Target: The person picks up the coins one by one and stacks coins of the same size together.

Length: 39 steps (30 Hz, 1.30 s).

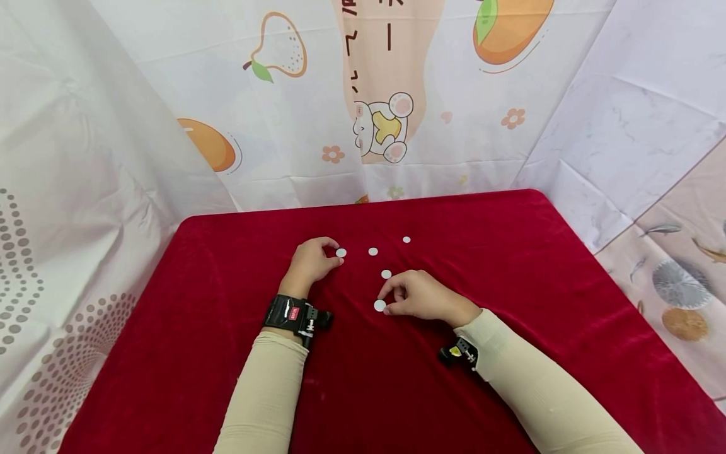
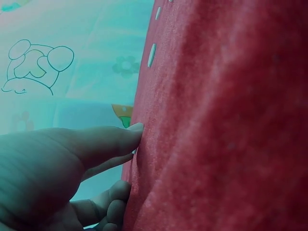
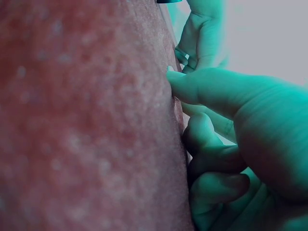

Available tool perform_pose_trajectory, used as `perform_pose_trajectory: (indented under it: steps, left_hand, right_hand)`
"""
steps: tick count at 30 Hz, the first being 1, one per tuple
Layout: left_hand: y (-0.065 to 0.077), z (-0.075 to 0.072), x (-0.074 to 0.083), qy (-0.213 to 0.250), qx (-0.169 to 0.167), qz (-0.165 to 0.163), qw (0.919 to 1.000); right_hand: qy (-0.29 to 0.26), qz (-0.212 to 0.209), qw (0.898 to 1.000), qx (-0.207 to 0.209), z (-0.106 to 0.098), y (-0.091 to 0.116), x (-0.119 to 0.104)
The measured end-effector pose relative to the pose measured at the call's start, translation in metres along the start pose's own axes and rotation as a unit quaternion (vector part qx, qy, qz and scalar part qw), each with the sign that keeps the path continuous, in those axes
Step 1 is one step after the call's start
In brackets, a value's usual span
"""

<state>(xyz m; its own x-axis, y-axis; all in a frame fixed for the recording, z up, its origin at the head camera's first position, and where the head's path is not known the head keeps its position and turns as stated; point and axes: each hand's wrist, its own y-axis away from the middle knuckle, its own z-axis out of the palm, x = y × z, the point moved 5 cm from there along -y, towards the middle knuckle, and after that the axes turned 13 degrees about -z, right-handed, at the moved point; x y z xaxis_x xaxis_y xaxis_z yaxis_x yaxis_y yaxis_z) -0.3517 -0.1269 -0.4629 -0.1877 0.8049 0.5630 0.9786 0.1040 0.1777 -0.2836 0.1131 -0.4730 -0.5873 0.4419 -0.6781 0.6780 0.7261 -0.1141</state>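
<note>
Small flat white discs lie on a red cloth. At the left one (image 1: 341, 252), my left hand (image 1: 311, 260) holds the rim between thumb and index finger. My right hand (image 1: 422, 295) pinches the nearest disc (image 1: 380, 306) the same way, its other fingers curled under the palm. Just beyond the right index finger lies another disc (image 1: 386, 274). In the left wrist view, the left thumb (image 2: 110, 144) hides most of the held disc. The right wrist view shows the right thumb (image 3: 202, 86) down at the cloth, the disc there mostly hidden.
Farther back are two more discs, one in the middle (image 1: 372, 251) and one to the right (image 1: 406, 239). The red cloth (image 1: 198, 328) covers the table. Printed curtains (image 1: 283, 126) hang behind it and at both sides. Each wrist carries a small strapped camera.
</note>
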Motion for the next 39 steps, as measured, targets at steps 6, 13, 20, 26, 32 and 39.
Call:
perform_pose_trajectory:
  steps: [6, 13, 20, 26, 32, 39]
  left_hand:
    - [-0.0008, 0.0016, 0.0005, -0.004, -0.010, 0.000, 0.9999]
    - [-0.0017, 0.0018, -0.0010, 0.004, -0.010, -0.005, 0.9999]
    - [-0.0011, 0.0024, -0.0020, 0.015, -0.011, -0.017, 0.9997]
    - [-0.0023, 0.0029, -0.0027, 0.017, -0.005, -0.018, 0.9997]
    - [-0.0016, 0.0023, -0.0010, 0.015, 0.001, -0.013, 0.9998]
    - [-0.0008, 0.0027, 0.0005, 0.009, 0.008, -0.006, 0.9999]
  right_hand:
    - [-0.001, -0.002, 1.000, 0.000, -0.0001, 0.0003, -0.0002]
    - [0.000, -0.002, 1.000, -0.002, 0.0004, 0.0000, 0.0005]
    - [0.002, 0.000, 1.000, -0.002, 0.0008, -0.0002, 0.0009]
    - [0.004, -0.001, 1.000, -0.003, 0.0003, -0.0002, -0.0005]
    - [0.007, 0.001, 1.000, -0.003, -0.0005, -0.0003, -0.0014]
    - [0.004, 0.005, 1.000, -0.005, -0.0003, -0.0005, -0.0008]
